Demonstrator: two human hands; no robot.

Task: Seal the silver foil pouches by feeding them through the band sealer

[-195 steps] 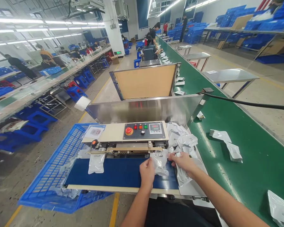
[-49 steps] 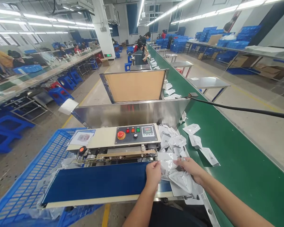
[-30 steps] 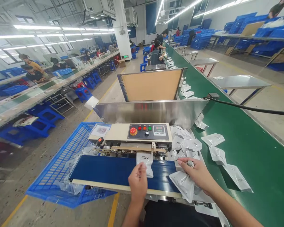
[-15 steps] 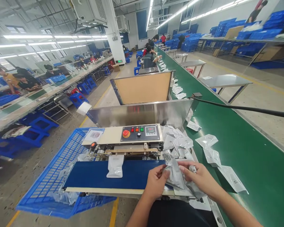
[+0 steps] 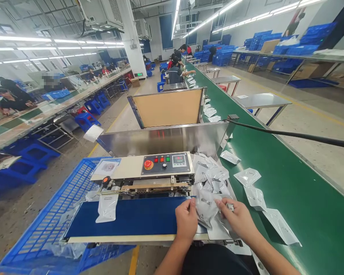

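Observation:
A silvery pouch is held upright between both hands at the right end of the blue belt. My left hand pinches its upper left edge. On its other side, my right hand pinches the right edge, with more crumpled pouch material beneath the palm. Behind them lies a heap of pouches. Another pouch hangs from the sealing machine over the left part of the belt.
A blue basket with pouches stands at the left. Several pouches lie on the green conveyor at the right. A metal panel rises behind the machine, and a black cable crosses the conveyor. People sit farther off.
The pouch in the sealing machine has travelled left along the belt. The pouch in my hands is now more upright and spread wider, with my hands slightly farther apart. The view has shifted a little.

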